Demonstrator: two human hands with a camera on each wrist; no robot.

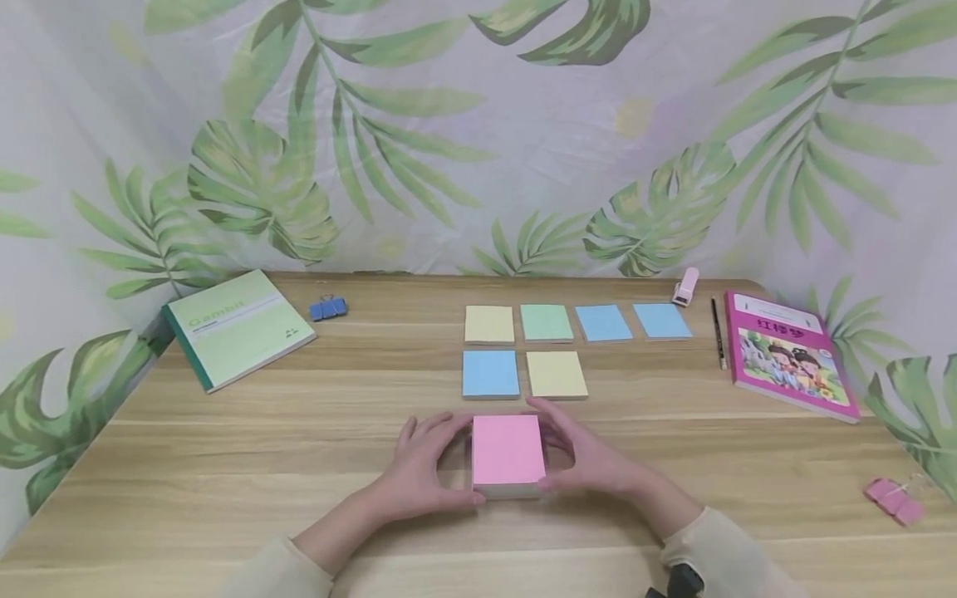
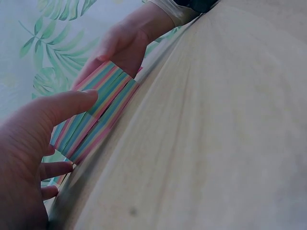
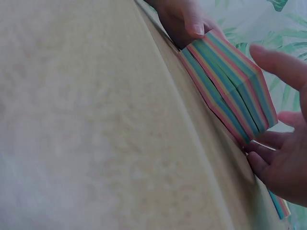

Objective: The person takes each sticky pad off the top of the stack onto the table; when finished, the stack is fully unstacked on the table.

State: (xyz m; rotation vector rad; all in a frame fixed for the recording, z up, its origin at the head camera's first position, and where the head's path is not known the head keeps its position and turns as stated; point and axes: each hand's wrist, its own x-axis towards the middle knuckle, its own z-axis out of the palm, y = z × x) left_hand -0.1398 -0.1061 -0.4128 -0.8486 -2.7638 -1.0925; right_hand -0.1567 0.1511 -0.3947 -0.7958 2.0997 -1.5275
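A square stack of sticky note pads (image 1: 508,450), pink on top, stands on the table in front of me. Its sides show coloured stripes, with thin gaps between the layers in the left wrist view. My left hand (image 1: 419,477) grips it from the left, thumb at the near corner and fingers toward the back. From the other side my right hand (image 1: 594,457) holds it, thumb by the near right corner, other fingers partly hidden behind. Just beyond the stack lie a blue pad (image 1: 490,374) and a yellow pad (image 1: 557,374).
Behind these, a row holds a yellow pad (image 1: 489,324), a green pad (image 1: 547,322) and two blue ones. A green notebook (image 1: 242,328) and blue binder clip (image 1: 328,309) lie left. Rightward are a pink stapler (image 1: 685,286), pencil (image 1: 718,332), pink book (image 1: 791,355) and pink clip (image 1: 895,501).
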